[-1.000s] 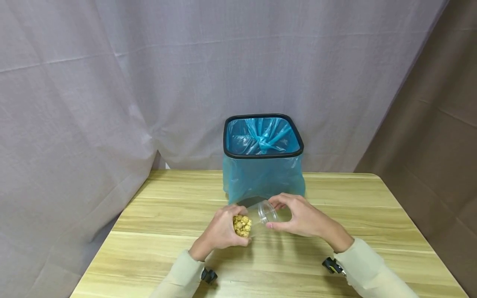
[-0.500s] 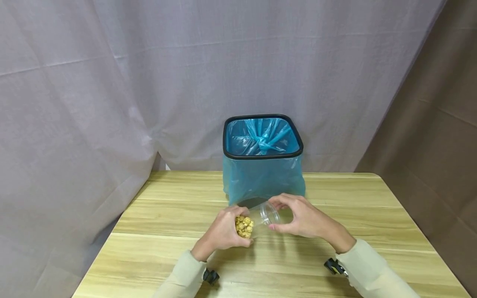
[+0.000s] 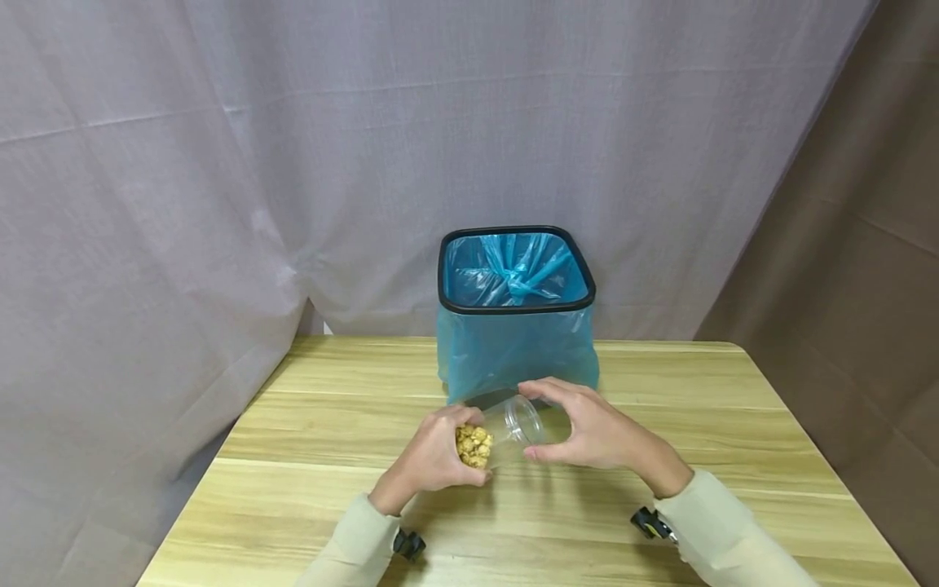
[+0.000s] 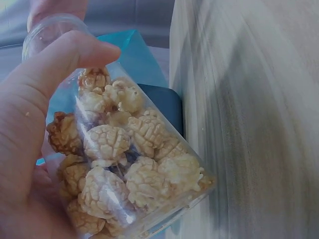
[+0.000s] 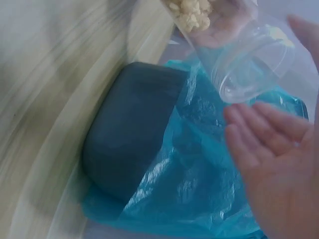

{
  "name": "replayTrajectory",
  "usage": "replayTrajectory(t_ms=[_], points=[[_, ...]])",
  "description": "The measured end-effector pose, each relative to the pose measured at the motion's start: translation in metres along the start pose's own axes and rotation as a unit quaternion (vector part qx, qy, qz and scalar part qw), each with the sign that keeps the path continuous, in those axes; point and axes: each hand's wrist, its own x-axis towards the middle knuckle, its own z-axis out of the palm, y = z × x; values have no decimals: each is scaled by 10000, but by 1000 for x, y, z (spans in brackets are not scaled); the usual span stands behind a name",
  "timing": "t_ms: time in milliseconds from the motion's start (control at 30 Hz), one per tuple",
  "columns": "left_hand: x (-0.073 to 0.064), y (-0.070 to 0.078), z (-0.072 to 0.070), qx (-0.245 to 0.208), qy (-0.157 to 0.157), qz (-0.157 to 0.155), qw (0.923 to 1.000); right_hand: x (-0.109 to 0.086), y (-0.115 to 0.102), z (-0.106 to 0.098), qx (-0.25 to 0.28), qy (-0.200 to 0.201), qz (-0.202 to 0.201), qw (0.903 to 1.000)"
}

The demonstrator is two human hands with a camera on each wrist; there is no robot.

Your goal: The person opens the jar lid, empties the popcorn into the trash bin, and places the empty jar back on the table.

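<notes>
My left hand (image 3: 436, 448) grips a clear plastic jar (image 3: 500, 428) lying tilted above the table, its round end towards the right. Caramel-coloured popcorn (image 4: 124, 149) fills its lower part. In the left wrist view my thumb crosses the jar's side. My right hand (image 3: 587, 424) is spread around the jar's round, ridged end (image 5: 254, 64), thumb on one side and fingers on the other. A gap shows between thumb and rim in the right wrist view; the fingertips are at or just beside the rim, and contact is unclear. Whether this end carries a lid I cannot tell.
Behind the hands stands a bin with a black rim (image 3: 517, 310) and a blue bag (image 3: 521, 346) lining it, knotted inside. Its dark base (image 5: 134, 129) shows in the right wrist view. Beneath is a wooden table (image 3: 330, 432); grey curtains (image 3: 352, 147) hang behind.
My right thumb and fingers have spread wider around the jar's round end. Both hands and the jar have shifted very slightly left in the head view over the last half second.
</notes>
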Motion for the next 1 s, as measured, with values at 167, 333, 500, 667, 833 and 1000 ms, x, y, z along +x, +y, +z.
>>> replayTrajectory(t_ms=[167, 333, 500, 667, 833, 1000], points=[[1, -1, 0, 66, 57, 24, 10000, 4, -2, 4, 187, 24, 554, 9983], [2, -1, 0, 96, 48, 49, 9999, 6, 0, 7, 358, -108, 690, 9969], [2, 0, 0, 127, 1, 34, 9999, 5, 1, 7, 315, -115, 504, 9982], [2, 0, 0, 167, -71, 7, 9998, 2, 1, 4, 213, -117, 137, 9996], [1, 0, 0, 166, -97, 0, 9998, 0, 2, 0, 74, -229, -152, 9996], [1, 0, 0, 179, -89, 15, 9998, -1, 3, 0, -48, -221, -165, 9996]])
